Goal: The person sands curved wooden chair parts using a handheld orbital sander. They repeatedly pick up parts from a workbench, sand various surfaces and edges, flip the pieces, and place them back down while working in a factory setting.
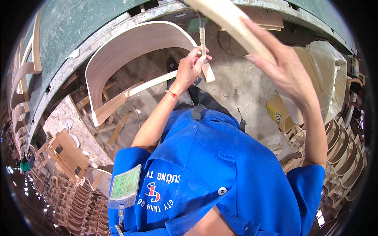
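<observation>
My left hand [191, 67] is closed around a slim rod [202, 33] that stands roughly upright, its upper part dark and its lower part wrapped in pale tape. The rod's top end is hidden behind wood. In my right hand [289, 69] a smooth, pale curved wooden piece [232, 25] is gripped near its lower end, thumb on one side and fingers on the other. That piece runs up past the top of the view. Left of the rod, a wide bent wooden frame [139, 33] with a straight lower bar rests by the bench edge.
A green-topped bench [71, 23] curves across the front. At right are a plastic-wrapped bundle [327, 74] and a yellow carton [280, 114]. Stacked curved wooden parts [342, 153] stand at the lower right; more [78, 204] fill the lower left. A brown wooden board [67, 153] lies at left.
</observation>
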A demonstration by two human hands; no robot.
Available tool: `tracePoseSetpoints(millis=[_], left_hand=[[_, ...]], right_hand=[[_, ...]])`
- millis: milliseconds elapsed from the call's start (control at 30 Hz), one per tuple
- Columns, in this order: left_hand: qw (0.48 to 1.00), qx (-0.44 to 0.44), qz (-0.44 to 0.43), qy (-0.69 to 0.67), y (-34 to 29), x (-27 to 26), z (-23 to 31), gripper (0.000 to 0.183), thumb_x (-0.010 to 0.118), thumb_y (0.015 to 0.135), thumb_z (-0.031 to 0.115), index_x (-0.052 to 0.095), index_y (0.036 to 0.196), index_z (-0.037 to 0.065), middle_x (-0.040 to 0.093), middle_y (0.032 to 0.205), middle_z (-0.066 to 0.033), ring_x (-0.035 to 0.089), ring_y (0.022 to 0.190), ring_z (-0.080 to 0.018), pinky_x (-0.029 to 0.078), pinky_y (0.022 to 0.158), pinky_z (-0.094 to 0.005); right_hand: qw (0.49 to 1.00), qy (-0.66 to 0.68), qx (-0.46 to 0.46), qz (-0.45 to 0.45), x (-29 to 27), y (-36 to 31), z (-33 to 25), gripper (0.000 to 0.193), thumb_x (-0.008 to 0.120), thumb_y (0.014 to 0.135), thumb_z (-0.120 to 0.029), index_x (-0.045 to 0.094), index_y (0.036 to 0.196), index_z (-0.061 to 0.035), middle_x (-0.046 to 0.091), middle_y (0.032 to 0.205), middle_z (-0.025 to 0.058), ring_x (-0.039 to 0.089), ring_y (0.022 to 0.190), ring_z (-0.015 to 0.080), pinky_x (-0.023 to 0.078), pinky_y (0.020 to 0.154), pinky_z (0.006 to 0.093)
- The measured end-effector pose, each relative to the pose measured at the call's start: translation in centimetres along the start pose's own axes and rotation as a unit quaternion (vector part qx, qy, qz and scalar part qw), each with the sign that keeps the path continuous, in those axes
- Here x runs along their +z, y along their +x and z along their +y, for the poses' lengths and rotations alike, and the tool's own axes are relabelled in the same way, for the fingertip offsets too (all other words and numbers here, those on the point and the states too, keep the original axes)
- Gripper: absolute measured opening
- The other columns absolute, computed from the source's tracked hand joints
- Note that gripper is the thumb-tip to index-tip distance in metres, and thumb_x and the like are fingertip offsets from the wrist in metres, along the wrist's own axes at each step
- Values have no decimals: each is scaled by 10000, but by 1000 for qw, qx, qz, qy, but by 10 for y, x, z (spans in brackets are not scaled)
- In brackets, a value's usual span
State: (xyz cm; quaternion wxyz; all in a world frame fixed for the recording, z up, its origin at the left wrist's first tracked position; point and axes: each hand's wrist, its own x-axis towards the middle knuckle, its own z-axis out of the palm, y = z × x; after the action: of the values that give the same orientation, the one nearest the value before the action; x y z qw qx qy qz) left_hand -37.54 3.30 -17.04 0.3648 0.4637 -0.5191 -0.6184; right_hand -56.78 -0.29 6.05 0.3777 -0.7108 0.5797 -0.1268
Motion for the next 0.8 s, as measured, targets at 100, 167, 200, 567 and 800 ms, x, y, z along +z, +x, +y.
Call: tracePoseSetpoints(millis=[100,167,200,567,800], left_hand=[[1000,6,10,-1,-2,2,-2,217,490,954,127,547,1149,52,703,944,-72,668,903,-148,508,782,-282],[1000,-1,5,-15,-2,3,-3,217,491,956,133,543,1152,55,698,954,-77,665,902,-149,512,785,-284],[1000,-3,2,-19,-2,1,-5,218,491,960,138,537,1157,58,695,959,-81,663,901,-146,513,785,-284],[986,-51,-20,-154,3,-8,-9,242,486,981,150,479,1205,58,669,991,-105,621,904,-111,505,790,-268],[998,-34,-14,-52,1,-7,-1,239,469,987,150,504,1202,51,664,1008,-91,613,944,-110,498,820,-270]], right_hand=[[998,36,22,52,-14,2,-14,651,664,822,-386,442,1411,-218,526,1338,145,528,1210,283,444,967,407],[991,-2,-47,123,-5,0,-32,752,696,800,-274,343,1435,-80,477,1354,176,476,1234,251,385,1011,365],[991,2,-57,121,-9,-1,-36,770,694,799,-247,318,1442,-53,448,1377,183,449,1258,249,359,1030,359],[987,72,-1,147,-6,-9,-49,873,718,750,-224,263,1443,50,377,1427,206,373,1323,255,265,1091,346],[986,45,-1,161,-8,-9,-44,802,703,777,-274,317,1438,-32,426,1398,189,429,1283,262,330,1054,370]])
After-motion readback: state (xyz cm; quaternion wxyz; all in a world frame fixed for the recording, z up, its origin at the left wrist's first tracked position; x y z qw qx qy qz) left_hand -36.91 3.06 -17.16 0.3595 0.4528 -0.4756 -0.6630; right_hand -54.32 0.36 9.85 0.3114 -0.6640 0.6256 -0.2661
